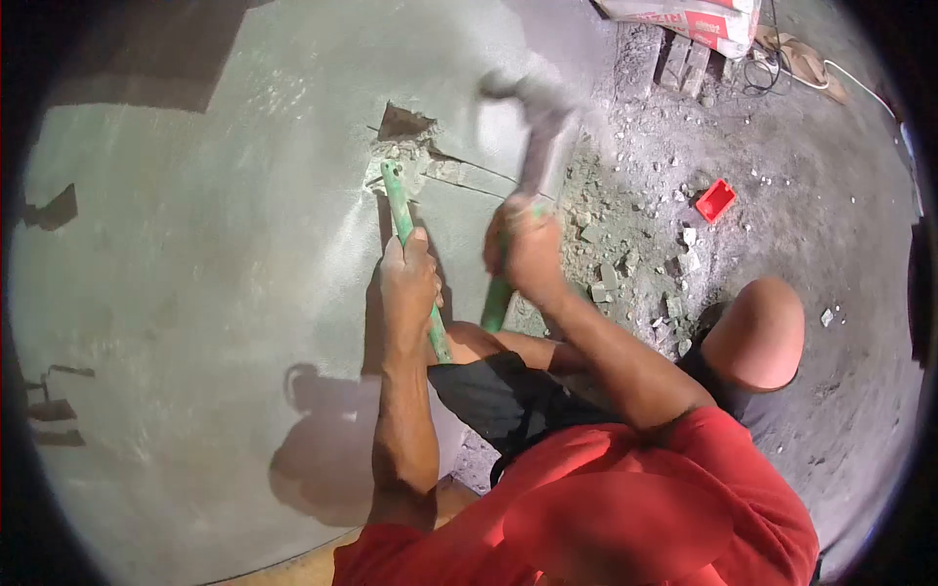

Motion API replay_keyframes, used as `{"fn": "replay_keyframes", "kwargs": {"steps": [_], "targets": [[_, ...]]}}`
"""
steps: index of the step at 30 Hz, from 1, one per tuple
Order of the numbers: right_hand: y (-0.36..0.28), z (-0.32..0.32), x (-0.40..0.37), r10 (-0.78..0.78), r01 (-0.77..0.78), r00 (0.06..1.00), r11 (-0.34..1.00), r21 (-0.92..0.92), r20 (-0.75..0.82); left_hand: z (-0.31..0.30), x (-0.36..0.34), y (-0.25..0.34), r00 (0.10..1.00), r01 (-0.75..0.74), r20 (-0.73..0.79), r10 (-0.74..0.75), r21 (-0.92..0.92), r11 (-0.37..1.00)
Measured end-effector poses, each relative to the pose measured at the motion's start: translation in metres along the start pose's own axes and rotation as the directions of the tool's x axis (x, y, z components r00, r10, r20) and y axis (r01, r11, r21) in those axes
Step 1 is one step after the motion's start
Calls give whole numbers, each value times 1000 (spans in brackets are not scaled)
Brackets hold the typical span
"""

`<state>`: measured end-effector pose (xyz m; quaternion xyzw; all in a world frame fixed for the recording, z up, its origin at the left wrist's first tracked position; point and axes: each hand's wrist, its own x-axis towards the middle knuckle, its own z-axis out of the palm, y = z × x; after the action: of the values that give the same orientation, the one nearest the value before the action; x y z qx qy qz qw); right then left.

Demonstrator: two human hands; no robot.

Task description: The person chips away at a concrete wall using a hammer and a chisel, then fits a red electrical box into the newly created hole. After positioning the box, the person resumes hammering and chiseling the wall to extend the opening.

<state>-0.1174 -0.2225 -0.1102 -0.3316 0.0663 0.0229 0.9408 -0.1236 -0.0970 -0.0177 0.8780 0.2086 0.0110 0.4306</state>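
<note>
My left hand (410, 283) is wrapped round a green bar (400, 200), whose upper end rests at the broken edge of a hole (404, 124) in the grey wall (225, 215). To its right, my right hand (525, 246) grips the green handle of a hammer (543, 132). The hammer head is raised, blurred by motion, above and to the right of the bar's end, apart from it. Two thin lines run from the hole down to the right across the wall.
Rubble (606, 273) lies on the floor along the wall. A red box (716, 201) sits to the right. At the top are a red and white sack (703, 21), wooden pieces (684, 63) and a cable (762, 73). My bent knee (757, 337) is at the right.
</note>
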Motion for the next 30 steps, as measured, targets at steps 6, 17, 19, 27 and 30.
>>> {"fn": "replay_keyframes", "kwargs": {"steps": [6,17,19,27,30], "targets": [[5,13,20,116,40,954,866,-498,278,-5,15,-4,998,56,37,-56,10,998],[5,-1,0,-83,84,996,996,36,-41,-10,5,-26,992,-125,46,117,285,950],[-3,-1,2,7,-5,999,999,38,-41,-12,5,-22,996,-90,7,92,309,947],[-20,-10,6,20,-20,999,1000,13,-25,5,2,-12,1000,-4,-17,6,169,986],[35,2,-3,19,-20,1000,1000,-12,-20,5,5,-16,999,-19,-43,25,147,989]]}}
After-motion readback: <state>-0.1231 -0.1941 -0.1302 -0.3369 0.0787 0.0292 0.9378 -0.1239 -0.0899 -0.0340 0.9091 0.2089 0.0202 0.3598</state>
